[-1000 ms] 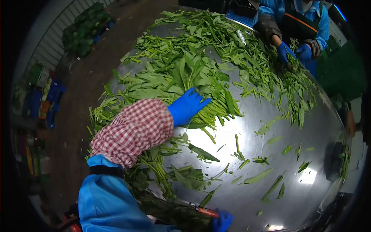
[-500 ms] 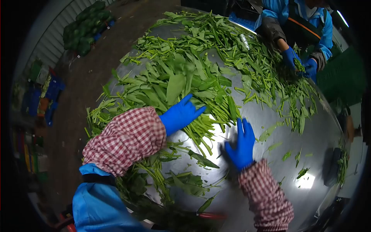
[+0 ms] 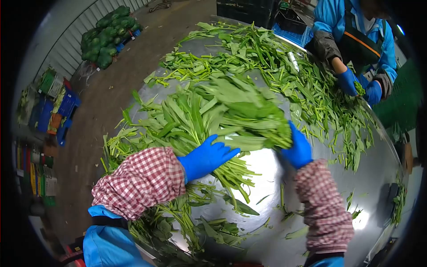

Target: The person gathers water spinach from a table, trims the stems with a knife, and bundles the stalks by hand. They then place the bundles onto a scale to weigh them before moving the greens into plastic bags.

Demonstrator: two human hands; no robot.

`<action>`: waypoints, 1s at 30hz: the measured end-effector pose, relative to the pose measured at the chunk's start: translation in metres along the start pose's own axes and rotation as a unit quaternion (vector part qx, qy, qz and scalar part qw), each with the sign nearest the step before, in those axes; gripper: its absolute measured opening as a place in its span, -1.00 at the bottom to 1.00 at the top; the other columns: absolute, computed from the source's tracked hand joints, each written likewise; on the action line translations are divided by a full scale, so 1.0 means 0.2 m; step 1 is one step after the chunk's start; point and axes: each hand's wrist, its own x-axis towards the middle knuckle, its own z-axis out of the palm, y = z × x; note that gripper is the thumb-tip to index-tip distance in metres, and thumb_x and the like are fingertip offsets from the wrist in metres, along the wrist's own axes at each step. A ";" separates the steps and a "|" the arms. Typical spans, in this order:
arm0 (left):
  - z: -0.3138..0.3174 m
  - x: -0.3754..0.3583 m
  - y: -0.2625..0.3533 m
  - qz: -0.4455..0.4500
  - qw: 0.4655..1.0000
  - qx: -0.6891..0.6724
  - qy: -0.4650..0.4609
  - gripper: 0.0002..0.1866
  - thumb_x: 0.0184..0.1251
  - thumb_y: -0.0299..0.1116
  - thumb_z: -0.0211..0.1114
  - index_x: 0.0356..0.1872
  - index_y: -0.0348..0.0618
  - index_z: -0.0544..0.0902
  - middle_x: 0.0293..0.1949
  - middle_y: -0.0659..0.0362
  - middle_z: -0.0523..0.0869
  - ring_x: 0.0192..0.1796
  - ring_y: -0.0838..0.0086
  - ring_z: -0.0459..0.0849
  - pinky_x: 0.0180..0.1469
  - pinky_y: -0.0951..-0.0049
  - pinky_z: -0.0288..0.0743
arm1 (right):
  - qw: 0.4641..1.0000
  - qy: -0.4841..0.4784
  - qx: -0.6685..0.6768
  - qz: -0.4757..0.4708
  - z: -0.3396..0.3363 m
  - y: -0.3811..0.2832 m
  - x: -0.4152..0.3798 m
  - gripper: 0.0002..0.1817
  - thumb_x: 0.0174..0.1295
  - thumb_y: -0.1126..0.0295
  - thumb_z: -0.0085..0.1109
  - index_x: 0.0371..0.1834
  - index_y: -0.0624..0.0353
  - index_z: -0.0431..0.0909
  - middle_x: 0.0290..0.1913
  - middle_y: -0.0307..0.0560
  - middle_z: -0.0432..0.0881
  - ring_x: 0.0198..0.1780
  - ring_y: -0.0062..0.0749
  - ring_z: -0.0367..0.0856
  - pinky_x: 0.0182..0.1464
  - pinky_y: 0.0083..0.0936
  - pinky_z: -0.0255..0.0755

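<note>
In blue gloves, both my hands are over leafy green stalks that look like water spinach. My right hand (image 3: 299, 147) is closed round the stem ends of a bunch of water spinach (image 3: 253, 113), lifted and smeared by motion, its leaves pointing left. Fingers stretched, my left hand (image 3: 209, 159) lies on the stems of another heap of water spinach (image 3: 178, 115). Cut stem ends (image 3: 235, 175) stick out below that hand toward me. Loose stalks (image 3: 182, 218) are strewn nearer my body.
More greens (image 3: 249, 44) spread along the far side of the metal table (image 3: 262, 167). Across it, a co-worker's blue-gloved hands (image 3: 360, 86) hold some stalks. A silvery-white cylinder (image 3: 292, 61) lies among the leaves. Blue crates (image 3: 66, 104) and green sacks (image 3: 106, 38) stand left.
My right hand, empty and spread before, has moved up and right and now grips a bunch of water spinach. My left hand stays on the heap. The view has shifted slightly.
</note>
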 end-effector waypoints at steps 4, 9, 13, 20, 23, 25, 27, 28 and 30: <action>-0.03 -0.09 0.05 -0.017 0.999 -0.023 0.029 -0.37 0.07 -0.44 0.00 0.27 -0.05 0.13 0.10 0.10 0.37 0.16 0.26 0.35 0.17 0.20 0.18 | 0.983 0.044 0.164 0.068 -0.46 0.28 -0.27 -0.21 -0.22 0.66 0.19 0.23 0.18 0.17 0.02 -0.01 0.45 0.04 -0.30 0.44 0.03 -0.47 0.36; 0.04 0.01 -0.01 -0.022 0.999 -0.037 -0.013 -0.34 0.04 -0.51 0.01 0.27 -0.09 0.09 0.22 0.00 0.24 0.25 0.18 0.23 0.14 0.23 0.21 | 0.978 0.107 0.100 0.151 -0.98 0.83 -0.92 -0.13 -0.31 0.81 -0.04 0.27 0.22 0.08 0.16 -0.05 0.31 0.13 -0.39 0.33 0.11 -0.56 0.25; 0.03 0.10 -0.05 0.015 0.996 -0.045 -0.076 -0.47 0.07 -0.49 0.00 0.16 -0.06 0.26 -0.11 0.09 0.50 0.00 0.27 0.46 0.16 0.21 0.20 | 0.944 0.032 -0.282 0.170 -1.12 0.86 -1.35 -0.04 -0.29 0.61 0.22 0.31 0.23 -0.04 0.25 0.10 0.16 0.24 -0.06 0.16 0.22 -0.32 0.07; -0.15 -0.08 -0.03 0.019 0.994 -0.095 0.041 -0.57 -0.03 -0.33 0.17 -0.02 0.01 0.46 -0.40 0.10 0.56 -0.26 0.23 0.53 -0.04 0.20 0.32 | 0.980 -0.010 -0.127 0.154 -0.62 -0.07 -1.87 -0.36 -0.11 0.54 0.14 0.16 0.26 0.24 0.13 0.09 0.32 0.16 -0.03 0.23 0.20 -0.25 0.07; -0.77 -0.12 0.03 -0.078 0.964 -0.210 0.146 -0.42 -0.12 -0.25 0.34 0.04 -0.05 0.43 -0.18 0.04 0.53 -0.07 0.17 0.46 0.00 0.25 0.30 | 0.970 0.029 0.000 0.240 -0.64 -0.27 -1.99 -0.51 -0.03 0.56 0.07 0.07 0.26 0.34 0.04 0.07 0.40 0.09 -0.13 0.33 0.15 -0.34 0.16; -1.11 -0.21 0.04 -0.089 0.917 -0.276 0.273 -0.44 -0.09 -0.25 0.37 0.01 -0.17 0.44 -0.16 0.11 0.58 -0.10 0.36 0.54 -0.03 0.36 0.40 | 0.953 0.089 0.073 0.280 -0.65 -0.36 -2.00 -0.61 0.00 0.58 0.00 -0.02 0.23 0.43 -0.11 0.06 0.50 -0.05 -0.17 0.44 0.04 -0.40 0.26; -1.41 -0.30 0.13 -0.093 0.885 -0.330 0.316 -0.48 -0.06 -0.28 0.36 -0.02 -0.22 0.46 -0.17 0.13 0.60 -0.14 0.42 0.57 -0.06 0.41 0.43 | 0.972 0.002 0.124 0.199 -0.58 -0.49 -1.97 -0.62 -0.01 0.55 0.03 -0.04 0.23 0.44 -0.12 0.05 0.51 -0.06 -0.15 0.43 0.01 -0.38 0.27; -1.53 -0.36 0.17 -0.146 0.827 -0.431 0.330 -0.54 -0.09 -0.39 0.37 -0.10 -0.25 0.47 -0.24 0.13 0.60 -0.20 0.44 0.58 -0.11 0.44 0.47 | 0.976 -0.083 0.164 0.116 -0.53 -0.54 -1.95 -0.63 -0.02 0.52 0.05 -0.07 0.23 0.46 -0.13 0.04 0.51 -0.07 -0.14 0.43 -0.01 -0.37 0.28; -1.67 -0.49 0.28 -0.250 0.738 -0.507 0.368 -0.64 -0.09 -0.45 0.35 -0.21 -0.25 0.49 -0.36 0.18 0.59 -0.33 0.51 0.58 -0.20 0.52 0.48 | 0.983 -0.102 0.138 -0.066 -0.31 -0.61 -1.92 -0.62 -0.07 0.45 0.12 -0.10 0.17 0.48 -0.15 0.00 0.52 -0.13 -0.13 0.46 -0.08 -0.29 0.31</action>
